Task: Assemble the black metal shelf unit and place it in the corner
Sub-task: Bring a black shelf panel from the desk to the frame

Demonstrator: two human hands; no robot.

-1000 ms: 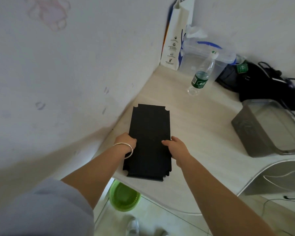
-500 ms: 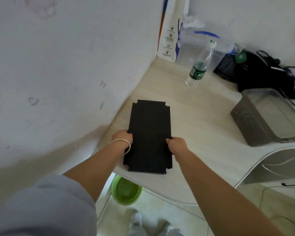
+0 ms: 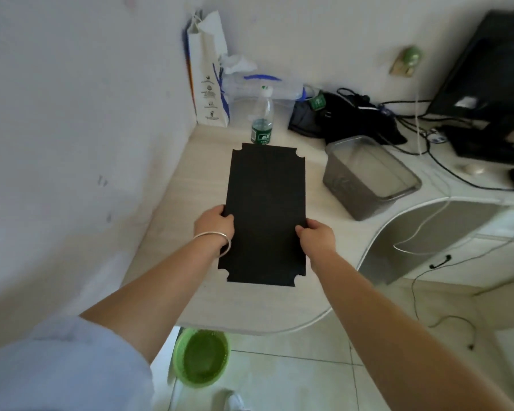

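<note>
We see a pale wood-grain desk [image 3: 172,203] running along the white wall [image 3: 72,114] on the left and curving off to the right, its rounded front edge over a tiled floor [image 3: 294,375]. At the far right a black monitor [image 3: 493,69] stands with cables trailing across the surface. Above the desk we hold a black shelf panel [image 3: 264,209], a flat rectangle with notched corners, long axis pointing away from us; whether its underside touches the desk we cannot tell. To the panel's right sits a grey translucent plastic bin [image 3: 365,176], near but apart. In the far corner a white paper bag [image 3: 207,69] leans upright against the wall, with a clear storage box [image 3: 279,87] beside it and a dark bag [image 3: 347,117] further right. Under the desk edge a green basin [image 3: 202,357] rests on the floor. The left hand [image 3: 214,226] grips the panel's left edge, fingers curled round it, a silver bangle [image 3: 217,240] on the wrist. The right hand [image 3: 316,235] grips the right edge likewise, thumb on top. A plastic water bottle [image 3: 262,117] with a green label stands just beyond the panel's far end.
</note>
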